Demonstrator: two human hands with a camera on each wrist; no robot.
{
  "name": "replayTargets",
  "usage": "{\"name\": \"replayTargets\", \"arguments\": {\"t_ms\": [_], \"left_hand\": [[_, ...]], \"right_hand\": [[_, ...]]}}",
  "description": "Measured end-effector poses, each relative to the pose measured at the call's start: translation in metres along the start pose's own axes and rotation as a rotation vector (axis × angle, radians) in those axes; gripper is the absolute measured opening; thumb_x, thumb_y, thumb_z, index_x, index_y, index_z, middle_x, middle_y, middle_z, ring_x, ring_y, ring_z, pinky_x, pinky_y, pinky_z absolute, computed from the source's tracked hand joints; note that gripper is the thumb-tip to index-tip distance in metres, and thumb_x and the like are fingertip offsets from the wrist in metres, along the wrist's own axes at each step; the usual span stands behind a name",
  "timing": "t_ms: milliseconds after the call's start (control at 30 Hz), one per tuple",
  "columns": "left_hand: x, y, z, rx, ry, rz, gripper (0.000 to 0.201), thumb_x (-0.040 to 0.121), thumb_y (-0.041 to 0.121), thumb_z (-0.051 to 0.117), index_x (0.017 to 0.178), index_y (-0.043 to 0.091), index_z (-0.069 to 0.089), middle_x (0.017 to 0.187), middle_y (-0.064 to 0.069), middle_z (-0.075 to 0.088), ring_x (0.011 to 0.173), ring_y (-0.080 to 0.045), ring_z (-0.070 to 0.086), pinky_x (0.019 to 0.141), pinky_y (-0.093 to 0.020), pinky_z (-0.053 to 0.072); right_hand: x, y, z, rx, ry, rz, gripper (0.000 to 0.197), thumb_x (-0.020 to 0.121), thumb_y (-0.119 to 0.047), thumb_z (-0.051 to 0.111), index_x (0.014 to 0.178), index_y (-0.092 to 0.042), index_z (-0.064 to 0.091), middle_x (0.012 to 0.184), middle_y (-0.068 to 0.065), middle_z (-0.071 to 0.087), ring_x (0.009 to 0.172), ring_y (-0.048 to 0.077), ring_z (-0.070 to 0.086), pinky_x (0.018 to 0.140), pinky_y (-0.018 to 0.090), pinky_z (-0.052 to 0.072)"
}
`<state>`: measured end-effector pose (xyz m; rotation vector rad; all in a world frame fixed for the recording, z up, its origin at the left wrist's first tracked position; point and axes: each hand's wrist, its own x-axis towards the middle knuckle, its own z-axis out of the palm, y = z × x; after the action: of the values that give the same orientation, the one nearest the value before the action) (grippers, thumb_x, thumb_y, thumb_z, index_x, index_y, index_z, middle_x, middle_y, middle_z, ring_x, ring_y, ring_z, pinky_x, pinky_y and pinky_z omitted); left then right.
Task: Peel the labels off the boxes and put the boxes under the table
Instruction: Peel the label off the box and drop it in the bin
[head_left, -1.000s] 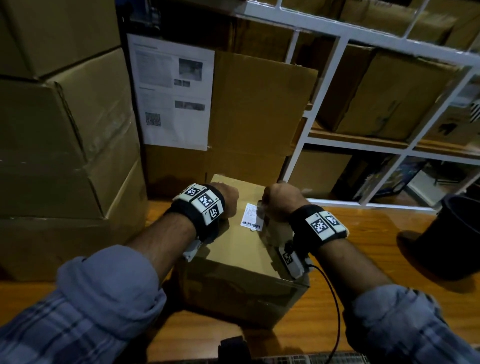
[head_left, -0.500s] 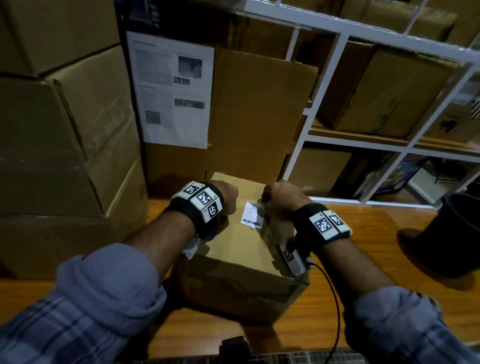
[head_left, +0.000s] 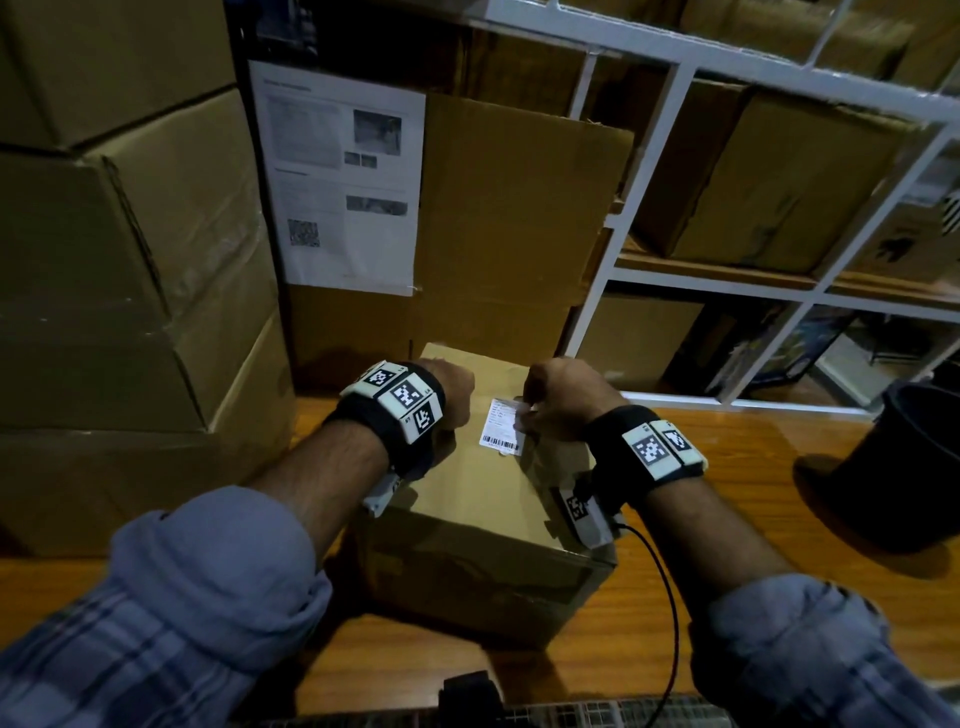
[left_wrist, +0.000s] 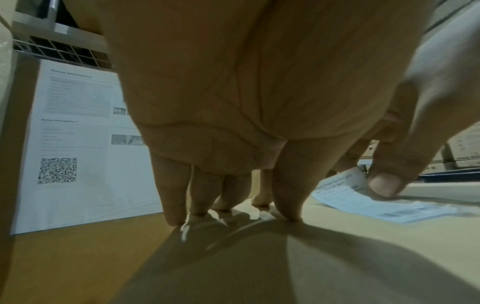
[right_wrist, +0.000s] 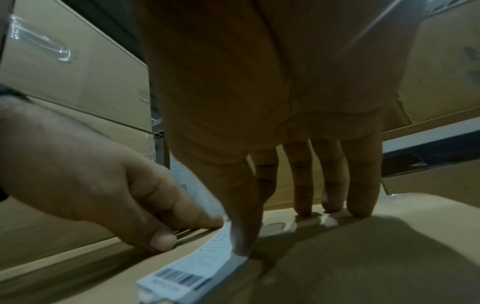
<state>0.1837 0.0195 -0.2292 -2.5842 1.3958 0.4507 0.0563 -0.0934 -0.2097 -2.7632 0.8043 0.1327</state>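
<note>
The label, white with a barcode at its near end, lies on the top face of the small box, which stands on the wooden table. Its far right edge is lifted and pinched between thumb and forefinger of the right hand; that hand's other fingers rest straight on the cardboard just right of the pinch. Left of the pinch, the left hand presses its fingertips down on the box top, holding nothing.

Step in hand, as judged: peeling the first label. Next move calls for a steady pull toward the barcode end, low to the surface, with the left hand bracing the box.

The box is closed; contents cannot be told. The black bin, well right of the grip, shows no contents from this angle.
</note>
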Motion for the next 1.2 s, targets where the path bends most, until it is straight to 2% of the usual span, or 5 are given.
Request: {"name": "replayTargets", "arguments": {"t_ms": [333, 567, 967, 1100, 1200], "left_hand": [[-0.003, -0.001, -0.001, 0.034, 0.031, 0.030, 0.042, 0.104, 0.018, 0.053, 0.145, 0.012, 0.050, 0.132, -0.013, 0.062, 0.114, -0.030, 0.062, 0.079, -0.035, 0.048], [-0.005, 0.002, -0.003, 0.076, 0.016, 0.029, 0.040, 0.105, 0.018, 0.050, 0.145, 0.010, 0.048, 0.136, -0.015, 0.059, 0.118, -0.031, 0.060, 0.080, -0.035, 0.044], [-0.005, -0.001, -0.002, 0.075, 0.019, 0.029, 0.043, 0.106, 0.021, 0.051, 0.147, 0.011, 0.046, 0.137, -0.015, 0.059, 0.118, -0.031, 0.060, 0.082, -0.036, 0.047], [-0.003, -0.001, -0.002, 0.077, 0.010, 0.011, 0.045, 0.106, 0.023, 0.051, 0.150, 0.011, 0.044, 0.143, -0.016, 0.055, 0.123, -0.031, 0.058, 0.083, -0.037, 0.046], [-0.001, -0.001, -0.002, 0.078, 0.004, 0.008, 0.047, 0.107, 0.023, 0.049, 0.152, 0.011, 0.041, 0.149, -0.017, 0.051, 0.128, -0.032, 0.056, 0.085, -0.038, 0.045]], "right_hand": [[0.000, -0.003, 0.000, -0.023, 0.024, 0.005, 0.011, 0.097, -0.024, 0.070, 0.102, -0.014, 0.071, 0.095, 0.002, 0.067, 0.097, 0.022, 0.065, 0.079, 0.034, 0.054], [-0.001, -0.003, 0.000, 0.020, 0.012, 0.018, 0.020, 0.102, -0.029, 0.064, 0.113, -0.013, 0.068, 0.109, 0.006, 0.068, 0.104, 0.023, 0.063, 0.092, 0.039, 0.057], [-0.008, -0.004, -0.001, 0.095, -0.006, 0.014, 0.018, 0.104, -0.026, 0.060, 0.117, -0.015, 0.060, 0.113, 0.006, 0.065, 0.106, 0.022, 0.061, 0.096, 0.042, 0.056], [-0.008, -0.003, -0.003, 0.080, -0.019, 0.004, 0.015, 0.105, -0.025, 0.059, 0.113, -0.013, 0.061, 0.107, 0.004, 0.062, 0.104, 0.021, 0.060, 0.091, 0.039, 0.056], [-0.006, 0.000, -0.003, 0.093, -0.012, 0.010, 0.011, 0.105, -0.028, 0.060, 0.108, -0.018, 0.059, 0.099, -0.002, 0.061, 0.095, 0.017, 0.059, 0.079, 0.031, 0.049]]}}
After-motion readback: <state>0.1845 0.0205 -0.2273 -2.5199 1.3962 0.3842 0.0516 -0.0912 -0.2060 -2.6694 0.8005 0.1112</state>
